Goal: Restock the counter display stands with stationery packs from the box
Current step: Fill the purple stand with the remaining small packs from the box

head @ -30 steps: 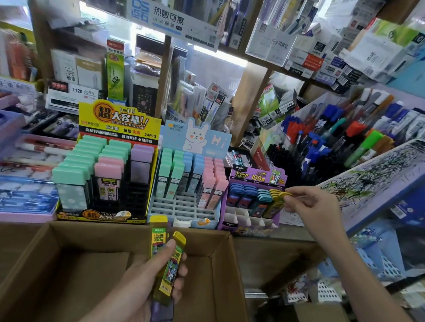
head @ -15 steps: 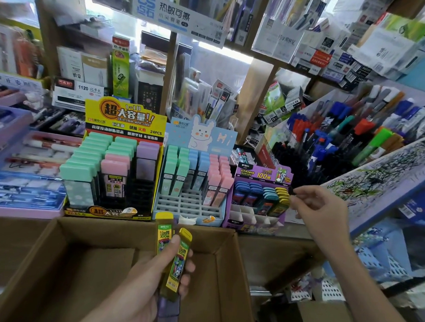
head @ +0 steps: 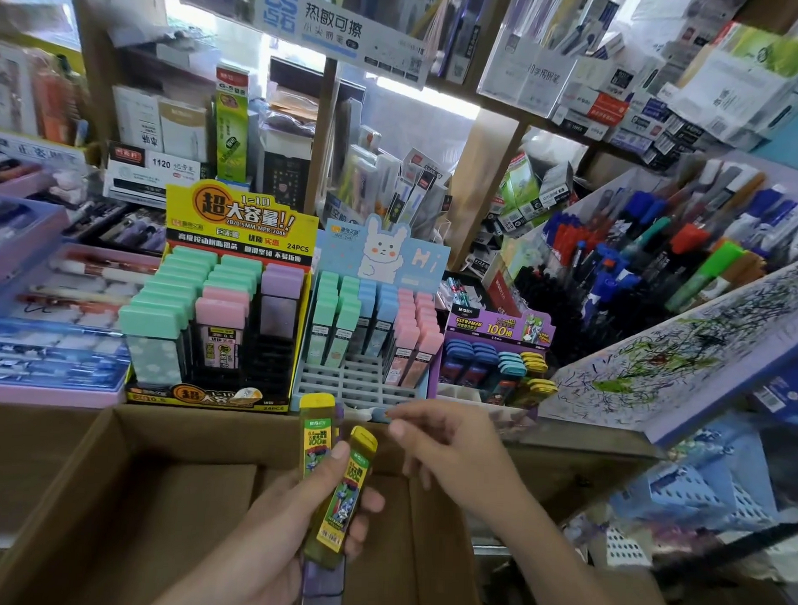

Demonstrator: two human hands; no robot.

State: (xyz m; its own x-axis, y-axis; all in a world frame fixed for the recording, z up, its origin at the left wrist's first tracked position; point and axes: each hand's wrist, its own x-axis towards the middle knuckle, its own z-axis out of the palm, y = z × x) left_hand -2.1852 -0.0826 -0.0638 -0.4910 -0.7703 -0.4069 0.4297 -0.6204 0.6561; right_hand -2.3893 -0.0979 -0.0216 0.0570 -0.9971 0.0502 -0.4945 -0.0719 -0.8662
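Fingers [head: 373, 503] and thumb of the left hand [head: 261, 555], lower centre, curl round a fan of lead-refill packs. Just right of them, centre frame: right hand [head: 451, 444], fingers loosely curled, forefinger and thumb a narrow gap apart, gripping nothing that shows.

Lower left: open brown cardboard box [head: 123, 496], both hands above it.

Right: scribbled white pen-test sheet [head: 684, 357] on a lilac board; racks of coloured markers [head: 652, 247] above it.

Top centre: white overhead sign [head: 334, 28], reads "DS", "热敏可擦".

Left of centre: yellow cardboard display stand [head: 237, 224], reads "超大容量!!", "2B/0.5MM MPR-2086", "24PCS". Mint, pink and lilac-capped cases stand in it.

Centre: pale blue display stand [head: 385, 252] with white rabbit header, reads "Hi". Mint, blue and pink cases fill the back; front rows of its grey grid show bare.

Right of centre: small purple display stand [head: 500, 326], reads "M&G", "ULTRAMAN", "100". Dark blue, teal and yellow-capped packs stand in it, yellow ones at its right end.

Upper left: green carton [head: 231, 129], reads "G-5"; white box [head: 153, 164], reads "1120".

In the left hand: two translucent yellow packs [head: 317, 439] with yellow caps, labels "M&G", "100", "ULTRAMAN"; lilac pack [head: 321, 584] beneath them. The taller cap overlaps the blue stand's grid front.
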